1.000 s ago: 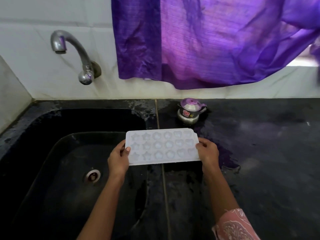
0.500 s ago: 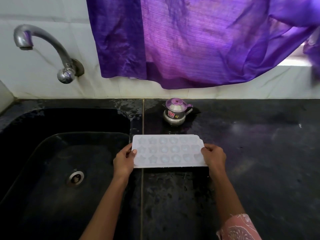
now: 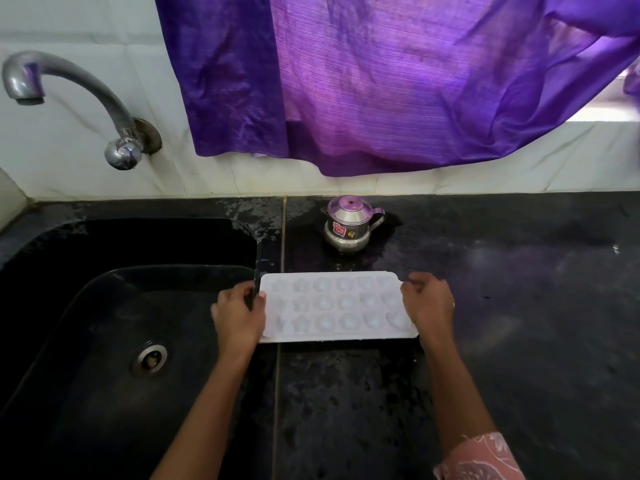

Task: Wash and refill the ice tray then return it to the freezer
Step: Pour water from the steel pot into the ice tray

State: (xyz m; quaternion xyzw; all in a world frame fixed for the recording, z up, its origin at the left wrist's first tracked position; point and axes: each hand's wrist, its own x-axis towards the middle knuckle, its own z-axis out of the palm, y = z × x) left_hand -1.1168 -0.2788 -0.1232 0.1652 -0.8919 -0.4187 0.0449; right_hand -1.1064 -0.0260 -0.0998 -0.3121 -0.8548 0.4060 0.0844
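A white ice tray (image 3: 337, 306) with star and round moulds lies flat over the black counter, just right of the sink's edge. My left hand (image 3: 239, 315) grips its left end, thumb on top. My right hand (image 3: 429, 303) holds the right end. Whether the tray rests on the counter or hovers just above it, I cannot tell. The moulds look pale and glossy.
A black sink (image 3: 104, 341) with a metal drain (image 3: 149, 360) lies to the left, under a curved steel tap (image 3: 69, 98). A small steel pot with a lid (image 3: 349, 225) stands behind the tray. A purple curtain (image 3: 381, 81) hangs over the wet black counter (image 3: 519, 306).
Both hands carried the tray rightward, from over the sink's rim to over the counter. It also came lower and flatter.
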